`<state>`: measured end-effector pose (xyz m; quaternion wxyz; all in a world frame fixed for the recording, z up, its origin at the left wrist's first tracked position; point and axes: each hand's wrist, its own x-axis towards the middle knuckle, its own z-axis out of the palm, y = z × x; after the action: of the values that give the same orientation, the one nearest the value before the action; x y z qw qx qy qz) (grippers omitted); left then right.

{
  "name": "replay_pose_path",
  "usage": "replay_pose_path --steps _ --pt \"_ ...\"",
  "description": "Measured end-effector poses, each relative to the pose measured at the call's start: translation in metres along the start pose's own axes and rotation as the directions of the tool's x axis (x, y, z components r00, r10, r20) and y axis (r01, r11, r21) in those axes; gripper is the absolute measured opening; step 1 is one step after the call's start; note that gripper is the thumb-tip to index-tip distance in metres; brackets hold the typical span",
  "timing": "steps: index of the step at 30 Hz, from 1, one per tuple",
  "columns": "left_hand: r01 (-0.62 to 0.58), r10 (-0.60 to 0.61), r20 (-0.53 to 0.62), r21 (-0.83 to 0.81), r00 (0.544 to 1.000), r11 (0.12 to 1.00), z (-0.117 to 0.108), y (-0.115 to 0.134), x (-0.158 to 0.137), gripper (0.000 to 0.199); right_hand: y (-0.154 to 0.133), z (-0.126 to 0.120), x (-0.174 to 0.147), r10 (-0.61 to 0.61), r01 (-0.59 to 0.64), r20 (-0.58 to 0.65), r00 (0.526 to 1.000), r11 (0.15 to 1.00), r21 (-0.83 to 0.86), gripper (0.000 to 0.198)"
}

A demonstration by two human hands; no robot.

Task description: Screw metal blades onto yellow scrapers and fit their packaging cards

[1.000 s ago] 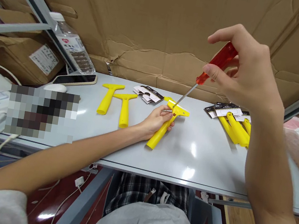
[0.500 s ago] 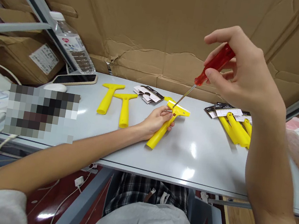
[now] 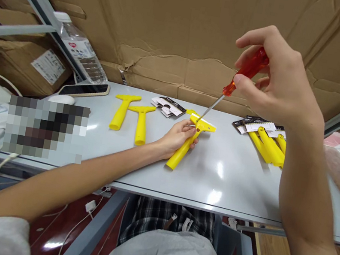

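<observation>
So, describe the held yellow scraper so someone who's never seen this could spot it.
Find the glossy pale table in front of the tall cardboard. Over the table's middle, the left grip holds a yellow scraper. Unlike its yellow neighbours, it has a red-handled screwdriver meeting its head.

Small workshop, screwdriver [image 3: 249, 69], worktable [image 3: 244, 192], cardboard box [image 3: 18, 60]

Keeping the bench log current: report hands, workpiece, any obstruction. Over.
Left hand holding yellow scraper. Right hand on red-handled screwdriver. Tip at scraper's head. Nothing visibly in the way.
</observation>
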<state>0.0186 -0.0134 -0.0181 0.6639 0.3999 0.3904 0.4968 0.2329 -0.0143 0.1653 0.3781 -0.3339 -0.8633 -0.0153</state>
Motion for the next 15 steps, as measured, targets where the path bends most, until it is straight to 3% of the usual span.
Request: replay_pose_path --steps 5,15 --pt "0.001 -0.001 0.001 0.009 1.0 1.0 0.001 0.0 -0.001 0.018 0.001 -0.001 0.0 -0.006 0.005 0.024 1.0 0.999 0.035 0.05" --pt "-0.001 0.002 0.023 -0.03 1.0 1.0 -0.002 -0.002 0.0 0.028 0.008 0.002 0.001 -0.037 0.037 -0.054 0.998 0.999 -0.009 0.046"
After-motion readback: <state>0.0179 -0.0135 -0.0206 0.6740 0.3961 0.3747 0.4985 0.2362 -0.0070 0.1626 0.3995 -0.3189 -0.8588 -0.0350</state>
